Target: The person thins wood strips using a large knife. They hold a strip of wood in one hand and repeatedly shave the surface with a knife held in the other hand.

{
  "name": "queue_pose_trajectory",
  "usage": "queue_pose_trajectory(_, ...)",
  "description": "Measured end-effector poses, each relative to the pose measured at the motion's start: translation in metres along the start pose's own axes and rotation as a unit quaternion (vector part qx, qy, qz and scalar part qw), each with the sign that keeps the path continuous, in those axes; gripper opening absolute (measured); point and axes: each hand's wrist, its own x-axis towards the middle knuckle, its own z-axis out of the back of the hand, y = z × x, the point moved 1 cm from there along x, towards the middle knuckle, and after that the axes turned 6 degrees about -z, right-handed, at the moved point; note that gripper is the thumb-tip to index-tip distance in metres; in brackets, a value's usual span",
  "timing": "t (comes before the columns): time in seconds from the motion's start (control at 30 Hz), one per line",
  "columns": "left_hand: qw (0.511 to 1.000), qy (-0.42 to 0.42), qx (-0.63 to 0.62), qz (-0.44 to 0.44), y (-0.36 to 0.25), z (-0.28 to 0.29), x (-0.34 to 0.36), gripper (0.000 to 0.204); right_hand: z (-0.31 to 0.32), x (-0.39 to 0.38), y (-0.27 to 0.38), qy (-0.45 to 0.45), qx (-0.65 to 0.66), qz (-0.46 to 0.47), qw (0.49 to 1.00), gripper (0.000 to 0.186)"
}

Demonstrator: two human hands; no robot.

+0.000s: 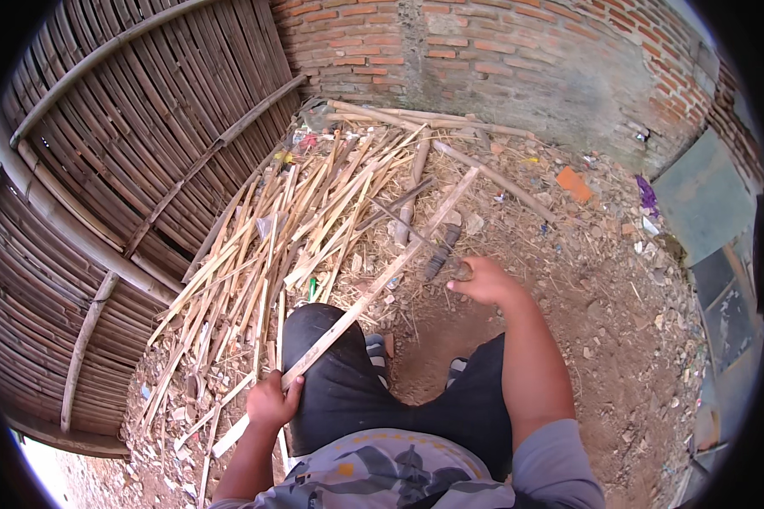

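Observation:
A long, pale split-bamboo strip (352,314) slants from beside my left hip across my left thigh and out over the ground. My left hand (272,400) is closed around its near part, beside the thigh. My right hand (482,282) hovers past my right knee with thumb and forefinger apart, and no object shows between them. Just left of that hand is a dark, ridged piece (441,253), close to the strip; I cannot make out its kind. A thin dark bar (399,219) meets the strip near there.
Many loose bamboo strips (263,233) lie heaped at the left, beside a bamboo-slat wall (161,110). Bamboo poles (492,180) lie toward the brick wall (509,59). Grey-green panels (705,199) lean at the right. Rubble and an orange scrap (574,183) litter the dirt.

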Motion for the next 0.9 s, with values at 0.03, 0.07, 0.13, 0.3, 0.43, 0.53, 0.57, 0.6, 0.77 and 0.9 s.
queue_pose_trajectory(0.03,1.000,0.003,-0.002,0.003,-0.002,0.001,0.001,0.052,-0.005,0.000,0.005,0.025,-0.019,0.017,0.999,0.065)
queue_pose_trajectory(0.07,1.000,0.005,-0.004,0.006,-0.005,0.003,0.001,0.052,-0.012,0.002,0.010,0.050,-0.038,0.034,0.997,0.062)
queue_pose_trajectory(0.13,1.000,0.008,-0.004,0.006,-0.008,0.007,0.002,0.051,-0.027,-0.001,0.023,0.088,-0.087,0.084,0.989,0.056)
queue_pose_trajectory(0.3,1.000,0.014,-0.005,-0.006,-0.007,0.013,0.003,0.048,-0.037,-0.007,0.043,0.141,-0.124,0.155,0.970,0.043)
queue_pose_trajectory(0.43,1.000,0.002,-0.006,0.000,-0.003,0.002,0.004,0.053,-0.006,0.010,0.006,-0.003,0.043,0.013,0.999,0.043)
queue_pose_trajectory(0.53,1.000,0.000,-0.007,-0.017,-0.010,0.009,0.009,0.053,0.006,0.005,-0.008,-0.011,0.027,-0.056,0.998,0.048)
queue_pose_trajectory(0.57,1.000,0.002,0.003,-0.022,-0.010,0.011,0.010,0.053,0.006,0.003,-0.006,-0.009,0.022,-0.040,0.999,0.050)
queue_pose_trajectory(0.6,1.000,0.005,0.013,-0.027,-0.010,0.012,0.011,0.053,0.002,0.000,-0.001,-0.006,0.017,-0.024,1.000,0.052)
queue_pose_trajectory(0.77,1.000,-0.011,0.010,-0.025,-0.006,0.008,0.007,0.054,-0.015,0.004,0.005,0.012,-0.029,0.034,0.999,0.053)
queue_pose_trajectory(0.9,1.000,0.000,0.013,-0.022,-0.019,0.021,0.010,0.052,-0.041,-0.003,0.025,0.098,-0.134,0.128,0.978,0.047)
